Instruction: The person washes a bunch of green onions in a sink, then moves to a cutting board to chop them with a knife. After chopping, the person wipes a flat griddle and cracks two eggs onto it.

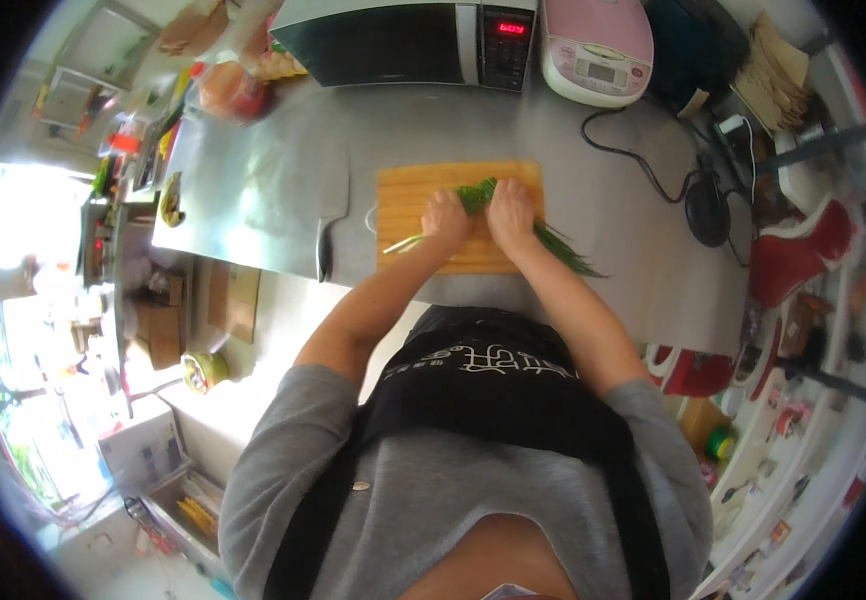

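A bunch of long green stalks, likely scallions [476, 196], is gripped in both hands above a wooden cutting board [403, 180]. My left hand [446, 216] closes around the pale end, and thin white tips stick out past the wrist. Around the green part, my right hand [510, 212] is closed, with loose leaf ends trailing over the board's right edge. Between the two fists the greens bend upward. Left of the board lies a kitchen knife [334, 191], its black handle towards me. My fingers hide part of the bunch.
At the back of the steel table [268, 195] stand a microwave oven [395, 45] and a pink-and-white rice cooker [598, 52]. A black cable [632, 154] runs along the right side near a dark rounded object [707, 210]. A large bottle [230, 90] stands at the back left.
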The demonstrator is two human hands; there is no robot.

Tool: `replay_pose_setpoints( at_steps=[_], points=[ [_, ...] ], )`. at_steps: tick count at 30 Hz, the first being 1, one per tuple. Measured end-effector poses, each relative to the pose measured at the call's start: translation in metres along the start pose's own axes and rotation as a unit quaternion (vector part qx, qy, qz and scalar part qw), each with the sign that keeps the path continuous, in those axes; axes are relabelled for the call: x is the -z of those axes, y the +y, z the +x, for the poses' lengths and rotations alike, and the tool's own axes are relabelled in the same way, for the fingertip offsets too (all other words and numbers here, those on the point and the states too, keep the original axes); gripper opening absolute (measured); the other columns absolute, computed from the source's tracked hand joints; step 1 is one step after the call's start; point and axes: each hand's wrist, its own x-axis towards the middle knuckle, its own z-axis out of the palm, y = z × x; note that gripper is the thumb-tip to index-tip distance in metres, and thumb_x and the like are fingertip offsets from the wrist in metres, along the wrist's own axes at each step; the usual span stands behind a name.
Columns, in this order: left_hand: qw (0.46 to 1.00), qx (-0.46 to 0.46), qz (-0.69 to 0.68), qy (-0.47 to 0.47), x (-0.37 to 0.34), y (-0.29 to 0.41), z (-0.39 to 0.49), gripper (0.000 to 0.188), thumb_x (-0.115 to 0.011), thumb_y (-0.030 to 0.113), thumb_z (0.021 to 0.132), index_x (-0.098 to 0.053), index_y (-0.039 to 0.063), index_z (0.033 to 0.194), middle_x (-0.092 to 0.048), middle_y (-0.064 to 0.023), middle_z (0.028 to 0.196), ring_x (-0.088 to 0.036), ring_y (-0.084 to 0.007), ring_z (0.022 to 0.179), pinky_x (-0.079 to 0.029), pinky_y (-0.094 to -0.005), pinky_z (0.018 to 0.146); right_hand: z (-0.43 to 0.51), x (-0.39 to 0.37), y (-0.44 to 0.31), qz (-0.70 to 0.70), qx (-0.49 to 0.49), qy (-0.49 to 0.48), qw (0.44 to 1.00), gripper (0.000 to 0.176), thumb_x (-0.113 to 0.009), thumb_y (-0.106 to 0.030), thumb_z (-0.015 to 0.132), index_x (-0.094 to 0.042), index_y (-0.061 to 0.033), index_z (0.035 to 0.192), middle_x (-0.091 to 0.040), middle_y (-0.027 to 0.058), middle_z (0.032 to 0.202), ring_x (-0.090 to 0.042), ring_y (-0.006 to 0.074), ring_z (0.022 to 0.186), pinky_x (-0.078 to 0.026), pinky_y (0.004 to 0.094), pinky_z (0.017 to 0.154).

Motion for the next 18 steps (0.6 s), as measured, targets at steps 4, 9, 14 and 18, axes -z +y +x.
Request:
replay_pose_setpoints(
  at_steps=[4, 9, 14, 18],
  points=[
    [0.995, 0.083, -0.06, -0.016, 0.005, 0.019, -0.002, 0.062, -0.066, 0.038, 0.074, -0.042, -0.006, 0.11, -0.048, -0.0245, 0.113, -0.054, -0.036, 0.104, -0.047, -0.0421, 0.085, 0.006, 0.004, 0.001, 0.033, -0.01, -0.077, 0.996, 0.036, -0.055, -0.015, 0.079, -0.046, 0.0055, 0.108, -0.05, 0.0205, 0.103, -0.049, 0.0333, 0.099, -0.044, 0.04, 0.084],
    [0.978, 0.167, -0.121, -0.019, 0.012, 0.022, 0.001, 0.071, -0.067, 0.043, 0.073, -0.039, -0.007, 0.115, -0.047, -0.0256, 0.118, -0.052, -0.0361, 0.108, -0.045, -0.0403, 0.09, 0.016, 0.027, 0.0, 0.103, -0.05, -0.18, 0.977, 0.08, -0.059, -0.032, 0.076, -0.024, 0.0112, 0.133, -0.042, 0.0263, 0.123, -0.042, 0.0366, 0.114, -0.035, 0.042, 0.097],
    [0.981, 0.159, -0.101, -0.052, 0.016, 0.016, -0.002, 0.072, -0.062, 0.045, 0.075, -0.04, -0.005, 0.122, -0.047, -0.0224, 0.118, -0.049, -0.0334, 0.112, -0.045, -0.0385, 0.09, 0.014, 0.035, -0.008, 0.207, -0.071, -0.224, 0.95, 0.086, -0.056, -0.037, 0.076, -0.019, 0.0125, 0.135, -0.034, 0.0299, 0.133, -0.032, 0.0395, 0.125, -0.025, 0.0434, 0.106],
    [0.968, 0.093, -0.233, -0.028, 0.043, 0.015, -0.034, 0.083, -0.068, 0.039, 0.069, -0.032, -0.009, 0.128, -0.043, -0.0279, 0.125, -0.045, -0.037, 0.117, -0.039, -0.0389, 0.097, 0.01, 0.03, 0.004, 0.254, -0.078, -0.233, 0.935, 0.088, -0.055, -0.041, 0.076, -0.018, 0.0127, 0.136, -0.03, 0.0297, 0.136, -0.029, 0.0394, 0.128, -0.022, 0.0441, 0.107]
  ],
)
